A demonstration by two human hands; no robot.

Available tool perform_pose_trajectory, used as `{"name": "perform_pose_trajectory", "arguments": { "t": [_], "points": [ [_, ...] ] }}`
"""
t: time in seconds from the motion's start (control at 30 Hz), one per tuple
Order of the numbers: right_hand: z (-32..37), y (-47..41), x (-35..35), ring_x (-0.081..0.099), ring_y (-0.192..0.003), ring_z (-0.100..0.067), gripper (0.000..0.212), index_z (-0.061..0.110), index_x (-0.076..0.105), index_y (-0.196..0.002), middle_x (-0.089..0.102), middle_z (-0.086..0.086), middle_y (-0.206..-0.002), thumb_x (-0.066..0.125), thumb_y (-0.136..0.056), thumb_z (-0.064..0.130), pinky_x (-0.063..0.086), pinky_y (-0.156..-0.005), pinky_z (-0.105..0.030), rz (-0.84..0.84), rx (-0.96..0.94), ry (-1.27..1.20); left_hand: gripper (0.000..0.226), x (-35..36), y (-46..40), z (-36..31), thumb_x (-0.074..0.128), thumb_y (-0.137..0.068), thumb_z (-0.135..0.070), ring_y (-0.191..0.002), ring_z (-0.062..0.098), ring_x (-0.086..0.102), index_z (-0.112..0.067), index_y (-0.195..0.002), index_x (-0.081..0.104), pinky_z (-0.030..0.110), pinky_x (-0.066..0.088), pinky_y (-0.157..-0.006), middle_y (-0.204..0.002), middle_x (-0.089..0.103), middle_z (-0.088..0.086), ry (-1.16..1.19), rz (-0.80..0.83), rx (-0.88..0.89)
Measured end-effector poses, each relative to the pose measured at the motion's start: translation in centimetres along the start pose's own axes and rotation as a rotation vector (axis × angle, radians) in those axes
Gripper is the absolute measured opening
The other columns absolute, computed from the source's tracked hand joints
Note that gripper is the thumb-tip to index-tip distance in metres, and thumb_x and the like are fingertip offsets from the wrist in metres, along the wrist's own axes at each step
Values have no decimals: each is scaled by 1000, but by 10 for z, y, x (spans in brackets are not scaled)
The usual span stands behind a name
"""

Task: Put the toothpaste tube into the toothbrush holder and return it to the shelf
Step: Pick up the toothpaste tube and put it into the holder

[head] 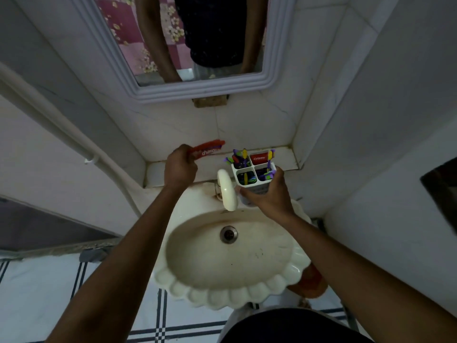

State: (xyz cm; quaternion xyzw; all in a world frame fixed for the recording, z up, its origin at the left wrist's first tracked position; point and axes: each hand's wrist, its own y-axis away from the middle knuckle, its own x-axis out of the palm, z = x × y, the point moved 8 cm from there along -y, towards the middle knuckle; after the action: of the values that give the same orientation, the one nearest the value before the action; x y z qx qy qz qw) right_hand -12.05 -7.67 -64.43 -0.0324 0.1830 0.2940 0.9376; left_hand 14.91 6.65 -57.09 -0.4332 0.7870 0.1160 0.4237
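My left hand (180,167) grips one end of a red toothpaste tube (209,148), which is lifted above the left part of the white tiled shelf (284,157). My right hand (268,194) holds the white four-compartment toothbrush holder (257,186) from below, in front of the shelf and above the basin's back rim. Several purple, yellow and green toothbrushes stand in the holder. A second red Colgate tube (258,158) sits in its rear right compartment.
A cream tap (227,189) stands just left of the holder. Below it lies the scalloped cream sink (230,298) with its drain (228,234). A framed mirror (197,90) hangs above the shelf. Tiled walls close in on both sides.
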Motion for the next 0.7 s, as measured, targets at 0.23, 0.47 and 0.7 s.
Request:
{"name": "perform_pose_trajectory", "arguments": {
  "t": [0.23,0.47,0.7],
  "points": [
    [-4,-7,7,64,-130,-15,125,26,39,-155,60,7,-146,101,-56,73,61,-104,-39,15,46,43,19,-61,13,-53,62,-107,-31,-83,17,76,-17,-114,75,41,64,-74,-96,78,-1,245,-146,137],
    [-5,-13,16,65,-129,-17,122,28,39,-153,60,6,-147,102,-58,71,62,-101,-42,33,69,66,16,-46,24,-103,61,-109,-25,-88,16,74,-16,-119,70,36,64,-75,-103,75,-3,197,12,249],
    [-5,-18,21,67,-127,-15,124,32,40,-150,64,10,-144,100,-52,77,63,-103,-48,50,82,59,15,-15,31,-120,60,-106,-28,-91,17,71,-21,-114,70,42,61,-77,-106,77,-4,-31,100,308]
  ]
}}
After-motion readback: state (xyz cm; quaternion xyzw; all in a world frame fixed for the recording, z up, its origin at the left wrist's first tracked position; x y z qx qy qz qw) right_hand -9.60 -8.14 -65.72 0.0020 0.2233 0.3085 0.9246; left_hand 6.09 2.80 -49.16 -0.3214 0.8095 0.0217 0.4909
